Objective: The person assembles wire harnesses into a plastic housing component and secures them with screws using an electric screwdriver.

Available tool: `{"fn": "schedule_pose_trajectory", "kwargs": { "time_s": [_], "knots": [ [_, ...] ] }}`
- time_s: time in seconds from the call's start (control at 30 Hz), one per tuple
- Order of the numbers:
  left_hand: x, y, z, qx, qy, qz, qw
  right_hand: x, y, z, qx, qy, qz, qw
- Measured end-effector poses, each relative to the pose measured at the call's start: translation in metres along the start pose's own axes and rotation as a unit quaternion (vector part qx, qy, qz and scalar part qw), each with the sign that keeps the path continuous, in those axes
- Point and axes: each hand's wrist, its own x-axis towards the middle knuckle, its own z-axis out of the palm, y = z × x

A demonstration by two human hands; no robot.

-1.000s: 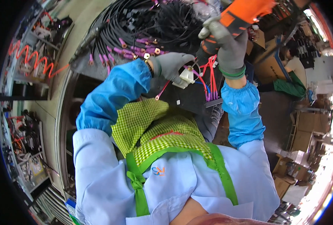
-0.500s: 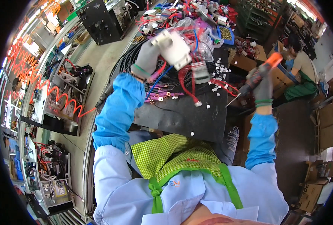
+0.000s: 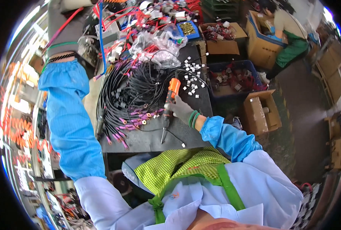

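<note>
My right hand [image 3: 181,109], in a grey glove, is wrapped round an orange and black power screwdriver [image 3: 172,92]. Its thin bit points down at the black table top, close to the near edge. Black cables with purple ends [image 3: 132,119] lie in a big bundle just left of the tool. My left arm reaches far to the upper left, and the gloved left hand [image 3: 62,48] is near the picture's edge. Its fingers do not show clearly, nor does anything in them. A magenta-red cable [image 3: 64,26] and a blue cable [image 3: 101,42] run near that hand.
Small white connectors [image 3: 193,78] are scattered right of the bundle. Behind lie clear plastic bags [image 3: 157,46], red wires and a blue tray [image 3: 191,35] of brass-coloured parts. Cardboard boxes [image 3: 260,115] and a blue crate [image 3: 235,94] stand at the right; a person bends over another box.
My left hand has swung to the upper left; the white box it held is no longer visible in it. The right hand has brought the screwdriver leftward over the table. The view has shifted.
</note>
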Motion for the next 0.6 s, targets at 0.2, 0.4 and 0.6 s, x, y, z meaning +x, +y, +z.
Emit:
{"fn": "schedule_pose_trajectory", "kwargs": {
  "time_s": [0.2, 0.4, 0.6],
  "knots": [
    [0.015, 0.002, 0.069, -0.095, -0.069, -0.004, 0.993, -0.019, 0.000, -0.067, -0.155, -0.017, -0.352, 0.923],
    [-0.065, -0.033, 0.195, -0.295, -0.138, -0.084, 0.942, -0.131, -0.109, -0.228, 0.171, 0.172, -0.405, 0.881],
    [-0.098, -0.148, 0.244, -0.179, -0.354, -0.127, 0.909, -0.208, -0.159, -0.309, -0.219, 0.303, -0.537, 0.756]
  ]
}}
